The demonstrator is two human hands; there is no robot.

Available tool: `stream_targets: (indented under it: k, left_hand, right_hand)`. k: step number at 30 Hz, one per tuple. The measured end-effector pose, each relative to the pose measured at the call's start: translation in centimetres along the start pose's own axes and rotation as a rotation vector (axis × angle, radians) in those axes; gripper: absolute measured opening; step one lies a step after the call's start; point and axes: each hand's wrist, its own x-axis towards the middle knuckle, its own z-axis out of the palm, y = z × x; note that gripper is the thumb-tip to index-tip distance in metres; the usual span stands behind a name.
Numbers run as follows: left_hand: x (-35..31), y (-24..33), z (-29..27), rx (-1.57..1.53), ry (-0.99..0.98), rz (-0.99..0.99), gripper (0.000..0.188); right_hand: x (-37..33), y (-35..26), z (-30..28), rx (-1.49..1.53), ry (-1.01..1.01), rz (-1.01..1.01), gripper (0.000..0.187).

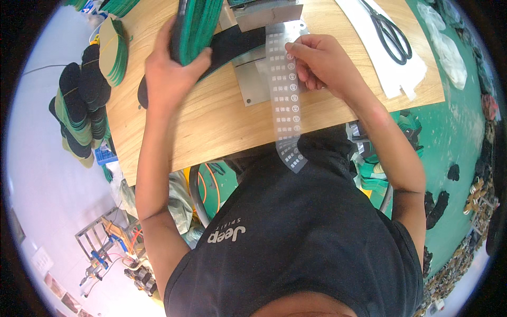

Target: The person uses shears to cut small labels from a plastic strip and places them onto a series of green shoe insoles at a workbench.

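My left hand (171, 74) is closed around a thick stack of green and black insoles (199, 31), held upright at the table's far side. Beneath it lies a single black insole (229, 50), its far end reaching the metal machine (270, 17). My right hand (323, 63) pinches the edge of a translucent strip of white printed labels (285, 100). That strip comes from the machine, crosses a flat metal plate (248, 84) and hangs over the near table edge against my shirt.
Black-handled scissors (393, 39) lie on white sheet material (364, 47) at the right of the wooden table (211, 121). Green-edged insoles (114, 53) are stacked at the table's left edge, with more black insole stacks (79, 100) beyond it. A plastic bag (446, 47) is farther right.
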Motion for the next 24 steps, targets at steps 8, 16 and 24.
stream_targets:
  k: [8, 16, 24]
  left_hand:
    - [-0.8, 2.5, 0.1, -0.024, 0.292, 0.505, 0.061]
    - [-3.4, 13.6, 7.7, -0.841, -0.107, -0.028, 0.028]
    - [-0.7, 14.1, 10.8, -1.055, -0.429, -0.329, 0.013]
  right_hand:
    - [-0.8, 0.7, -0.9, 0.154, 0.068, -0.093, 0.021]
    - [-8.7, -1.6, -4.5, 0.253, 0.104, -0.548, 0.016]
    - [-1.8, 3.9, -19.3, -0.784, 0.648, -0.631, 0.026]
